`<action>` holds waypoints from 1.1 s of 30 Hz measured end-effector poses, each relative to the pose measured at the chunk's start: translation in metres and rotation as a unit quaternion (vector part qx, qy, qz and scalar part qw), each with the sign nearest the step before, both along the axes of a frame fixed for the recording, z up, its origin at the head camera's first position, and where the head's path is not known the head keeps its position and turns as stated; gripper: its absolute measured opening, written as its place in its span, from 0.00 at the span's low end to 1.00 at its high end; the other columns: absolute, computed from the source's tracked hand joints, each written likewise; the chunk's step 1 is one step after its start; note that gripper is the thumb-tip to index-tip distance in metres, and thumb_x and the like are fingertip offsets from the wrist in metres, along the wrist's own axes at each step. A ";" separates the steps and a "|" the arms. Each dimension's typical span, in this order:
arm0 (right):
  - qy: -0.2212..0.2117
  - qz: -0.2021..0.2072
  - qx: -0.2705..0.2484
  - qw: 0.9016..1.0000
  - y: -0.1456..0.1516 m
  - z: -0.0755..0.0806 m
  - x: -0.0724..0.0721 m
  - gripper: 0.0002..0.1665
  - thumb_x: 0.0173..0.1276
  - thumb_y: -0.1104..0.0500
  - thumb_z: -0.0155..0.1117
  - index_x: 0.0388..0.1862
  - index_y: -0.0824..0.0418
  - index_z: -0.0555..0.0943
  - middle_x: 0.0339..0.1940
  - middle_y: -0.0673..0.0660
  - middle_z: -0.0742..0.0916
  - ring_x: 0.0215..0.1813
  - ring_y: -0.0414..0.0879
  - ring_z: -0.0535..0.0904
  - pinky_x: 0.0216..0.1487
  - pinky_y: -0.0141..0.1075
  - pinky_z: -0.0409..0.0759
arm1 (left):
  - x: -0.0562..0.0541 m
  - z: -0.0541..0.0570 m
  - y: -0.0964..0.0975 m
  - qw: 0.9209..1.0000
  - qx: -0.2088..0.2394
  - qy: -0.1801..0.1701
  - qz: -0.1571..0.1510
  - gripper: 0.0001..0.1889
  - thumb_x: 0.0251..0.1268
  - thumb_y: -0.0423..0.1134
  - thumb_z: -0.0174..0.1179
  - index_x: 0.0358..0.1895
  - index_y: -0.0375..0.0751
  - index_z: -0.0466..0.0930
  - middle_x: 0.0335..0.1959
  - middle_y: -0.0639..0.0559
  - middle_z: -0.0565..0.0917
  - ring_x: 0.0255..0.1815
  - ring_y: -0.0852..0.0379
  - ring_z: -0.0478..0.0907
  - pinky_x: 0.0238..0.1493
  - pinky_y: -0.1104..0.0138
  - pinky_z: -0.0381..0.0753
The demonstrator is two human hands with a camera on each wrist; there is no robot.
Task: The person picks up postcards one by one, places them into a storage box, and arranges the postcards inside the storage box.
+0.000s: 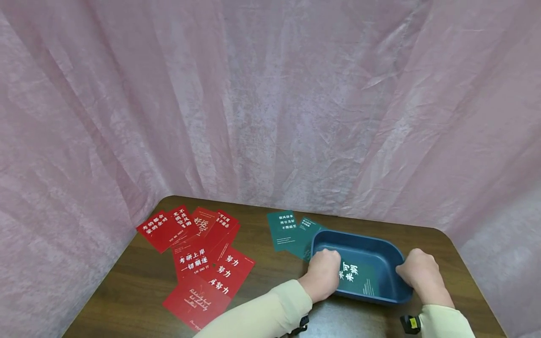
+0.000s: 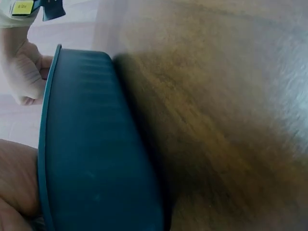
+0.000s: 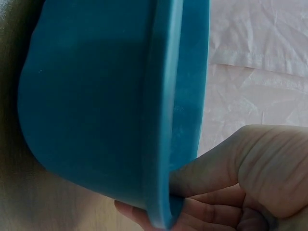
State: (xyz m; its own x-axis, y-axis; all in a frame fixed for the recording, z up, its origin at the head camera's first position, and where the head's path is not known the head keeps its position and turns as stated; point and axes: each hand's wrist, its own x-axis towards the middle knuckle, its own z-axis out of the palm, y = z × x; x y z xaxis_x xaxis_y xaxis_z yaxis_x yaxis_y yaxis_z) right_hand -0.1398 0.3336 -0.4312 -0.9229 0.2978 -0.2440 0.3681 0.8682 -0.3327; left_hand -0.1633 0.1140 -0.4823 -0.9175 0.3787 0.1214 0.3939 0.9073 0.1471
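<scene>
A dark blue plastic bin [image 1: 372, 240] stands on the wooden table [image 1: 139, 286], with a green card [image 1: 359, 281] printed in white characters lying in it. My left hand [image 1: 323, 274] grips the bin's rim at its near left side. On the opposite end, my right hand [image 1: 424, 277] pinches the rim, thumb inside and fingers outside in the right wrist view. The left wrist view shows the bin's outer wall [image 2: 96, 144]. Behind the bin's left end lie a green card [image 1: 282, 230] and a second green card [image 1: 307, 230], the latter partly hidden by the bin.
Several red cards [image 1: 198, 300] with white lettering overlap in a loose spread on the table's left side. A pink curtain [image 1: 270, 103] hangs close behind the table and around its sides.
</scene>
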 end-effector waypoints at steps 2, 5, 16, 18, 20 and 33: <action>-0.001 0.001 0.001 1.000 0.000 -0.001 0.000 0.10 0.56 0.61 0.57 0.19 0.66 0.73 0.17 0.59 0.76 0.21 0.49 0.73 0.21 0.36 0.72 | -0.001 0.000 0.002 1.000 -0.010 -0.021 0.008 0.05 0.49 0.42 0.68 0.25 0.48 0.81 0.22 0.57 0.84 0.23 0.65 0.80 0.17 0.69 0.76; -0.007 0.000 0.002 1.000 0.000 -0.002 0.000 0.10 0.57 0.61 0.57 0.20 0.67 0.74 0.18 0.59 0.76 0.22 0.49 0.73 0.21 0.36 0.72 | -0.001 0.000 0.005 0.999 -0.036 -0.033 0.019 0.05 0.50 0.44 0.67 0.26 0.50 0.81 0.21 0.58 0.83 0.24 0.64 0.80 0.16 0.68 0.76; -0.007 0.001 0.005 1.000 0.000 -0.009 0.000 0.10 0.55 0.61 0.58 0.22 0.69 0.74 0.19 0.60 0.77 0.22 0.49 0.74 0.22 0.36 0.73 | 0.006 -0.002 0.005 0.997 -0.071 -0.027 0.010 0.08 0.51 0.46 0.67 0.27 0.52 0.77 0.23 0.58 0.83 0.27 0.62 0.81 0.22 0.68 0.78; -0.008 0.003 0.007 1.000 0.000 -0.008 0.000 0.10 0.55 0.61 0.58 0.23 0.69 0.75 0.19 0.60 0.77 0.23 0.50 0.74 0.22 0.37 0.72 | 0.006 -0.002 0.002 0.999 -0.049 -0.016 -0.010 0.07 0.51 0.46 0.66 0.26 0.51 0.78 0.22 0.58 0.83 0.26 0.63 0.80 0.23 0.69 0.78; -0.009 0.003 0.008 1.000 0.001 -0.008 0.001 0.10 0.55 0.62 0.58 0.23 0.69 0.75 0.19 0.60 0.77 0.23 0.50 0.74 0.21 0.36 0.72 | 0.005 0.001 -0.003 0.999 -0.015 0.005 -0.031 0.08 0.52 0.47 0.66 0.23 0.52 0.78 0.20 0.59 0.82 0.24 0.63 0.80 0.23 0.69 0.77; 0.014 0.008 0.023 1.000 -0.001 -0.002 -0.002 0.14 0.54 0.61 0.59 0.29 0.74 0.75 0.22 0.63 0.78 0.24 0.53 0.73 0.21 0.39 0.74 | -0.067 0.040 -0.074 0.969 0.175 0.174 -0.017 0.11 0.60 0.49 0.61 0.40 0.48 0.80 0.33 0.57 0.84 0.34 0.59 0.80 0.31 0.67 0.78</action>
State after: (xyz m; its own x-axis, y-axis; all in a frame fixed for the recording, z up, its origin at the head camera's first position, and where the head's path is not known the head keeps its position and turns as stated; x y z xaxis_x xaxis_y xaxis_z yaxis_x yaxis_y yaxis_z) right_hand -0.1415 0.3325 -0.4335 -0.9339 0.2939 -0.2036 0.3455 0.8882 -0.3028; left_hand -0.2305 0.0400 -0.4421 -0.7862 0.2867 0.5474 0.5029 0.8117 0.2972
